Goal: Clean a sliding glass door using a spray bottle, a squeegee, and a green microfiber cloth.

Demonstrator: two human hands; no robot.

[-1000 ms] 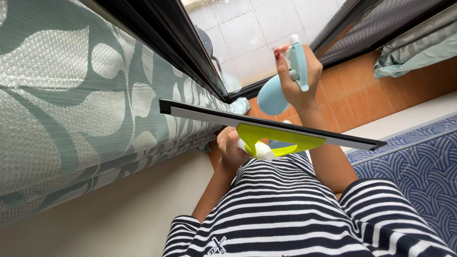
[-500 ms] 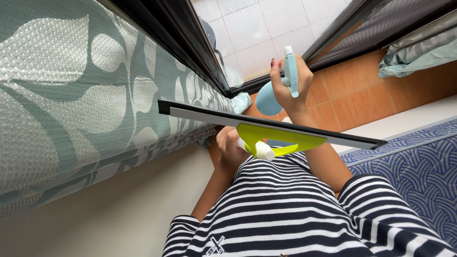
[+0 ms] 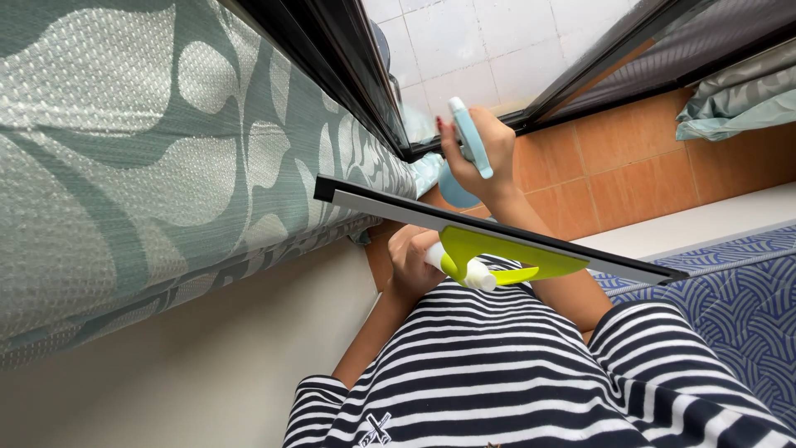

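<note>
Tiled balcony, right hand (image 3: 481, 153) gripping spray bottle (image 3: 469, 138) (blue)

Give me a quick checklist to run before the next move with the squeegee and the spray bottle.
1. Left hand grip on the squeegee handle: ok, fingers wrapped round it.
2. Right hand grip on the spray bottle: ok, held raised.
3. Squeegee blade end apart from the patterned curtain: cannot tell, they overlap in view.
4. Nozzle direction: cannot tell.
5. Glass by the dark frame wet or dry: cannot tell.
</note>
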